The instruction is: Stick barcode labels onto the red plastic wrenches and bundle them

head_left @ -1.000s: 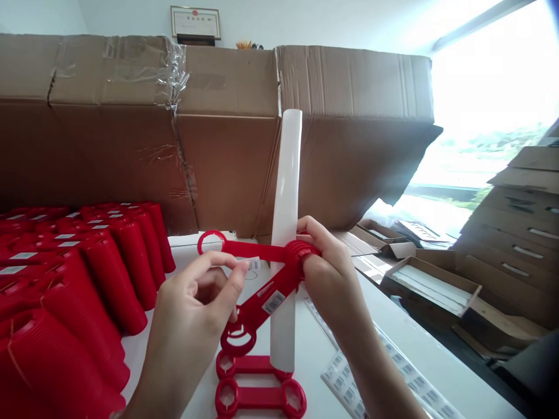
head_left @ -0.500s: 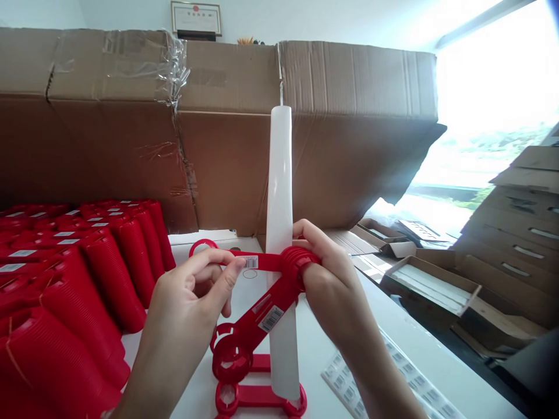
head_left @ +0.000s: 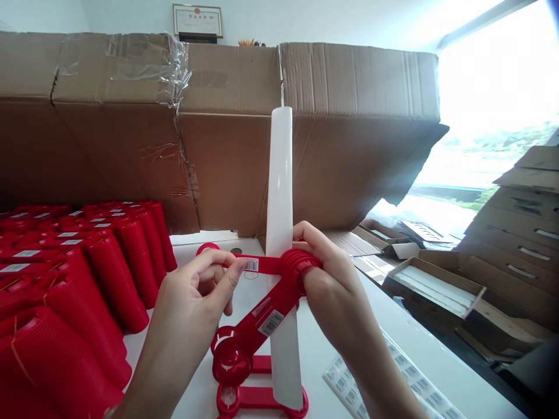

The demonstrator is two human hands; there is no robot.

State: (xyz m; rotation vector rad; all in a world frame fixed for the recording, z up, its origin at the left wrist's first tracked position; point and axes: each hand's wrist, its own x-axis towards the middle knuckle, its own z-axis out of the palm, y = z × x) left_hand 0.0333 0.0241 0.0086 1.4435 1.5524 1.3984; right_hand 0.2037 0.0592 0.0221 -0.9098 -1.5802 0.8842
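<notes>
One red plastic frame (head_left: 271, 323) was held above the tabletop (head_left: 317, 355), in front of an upright white tube (head_left: 279, 174); the left hand (head_left: 187, 297) pinched its arm, and the right hand (head_left: 334, 279) wrapped its ribbed hub. A slipping grip could topple the tube.

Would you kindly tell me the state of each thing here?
Left hand: pinching the upper red plastic bar.
Right hand: gripping the ribbed ring end of both bars.
Lower red plastic bar: held up, angled downward.
White strip: upright.
Ribbed red cylinders: lying in rows.
Open cardboard tray: holding white strips.
</notes>
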